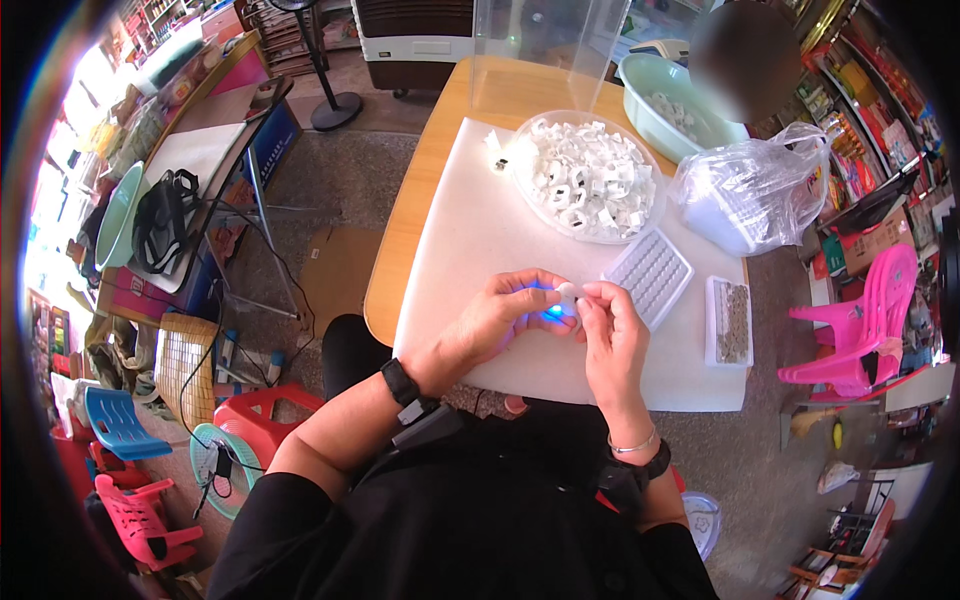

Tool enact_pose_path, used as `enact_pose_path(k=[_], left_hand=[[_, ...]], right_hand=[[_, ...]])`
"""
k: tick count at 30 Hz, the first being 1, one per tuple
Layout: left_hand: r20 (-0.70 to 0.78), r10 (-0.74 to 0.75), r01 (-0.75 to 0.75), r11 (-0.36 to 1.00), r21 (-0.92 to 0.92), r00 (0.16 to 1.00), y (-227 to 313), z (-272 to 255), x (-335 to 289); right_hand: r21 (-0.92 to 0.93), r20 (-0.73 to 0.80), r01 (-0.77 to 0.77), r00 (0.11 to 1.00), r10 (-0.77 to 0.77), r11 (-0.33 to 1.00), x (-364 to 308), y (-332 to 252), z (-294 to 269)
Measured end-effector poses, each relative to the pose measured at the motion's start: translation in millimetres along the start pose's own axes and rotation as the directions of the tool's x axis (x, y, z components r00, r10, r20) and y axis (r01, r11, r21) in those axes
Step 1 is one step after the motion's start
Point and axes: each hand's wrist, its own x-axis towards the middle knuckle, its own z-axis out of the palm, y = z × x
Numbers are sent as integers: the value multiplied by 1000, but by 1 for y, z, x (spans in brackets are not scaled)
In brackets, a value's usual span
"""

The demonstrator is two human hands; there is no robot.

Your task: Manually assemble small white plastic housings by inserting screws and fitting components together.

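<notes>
Over the near part of the white mat [470, 230], my left hand [490, 318] is closed on a small white plastic part [568, 291]. A blue light [553, 312] glows between its fingers. My right hand [615, 345] pinches at the right side of the same part with thumb and forefinger; the fingertips hide most of it. Beyond my hands, a round clear tub [655, 215] is heaped with similar white plastic parts [585, 175]. A white ridged tray [660, 275] lies just past my right hand. Farther right is a clear box [713, 325] of tiny greyish pieces.
A knotted clear plastic bag [750, 195] and a pale green basin [640, 105] stand beside the tub. A tall clear box [545, 50] stands at the table's far end. A person is at the far right. Pink chairs [865, 325] and a red stool [262, 410] flank the table.
</notes>
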Motion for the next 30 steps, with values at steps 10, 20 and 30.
enact_pose_path(k=[10, 20, 30], left_hand=[[-7, 32, -32, 997, -66, 999, -6, -4, 2], [-22, 30, -31, 999, -37, 999, -6, -4, 2], [-18, 2, -3, 998, -63, 1000, -1, 0, -2]], right_hand=[[-119, 94, 209, 976, -198, 971, 0, -7, -7], [-104, 135, 225, 968, -211, 969, 2, -3, -6], [50, 198, 94, 975, -102, 994, 7, -3, -13]])
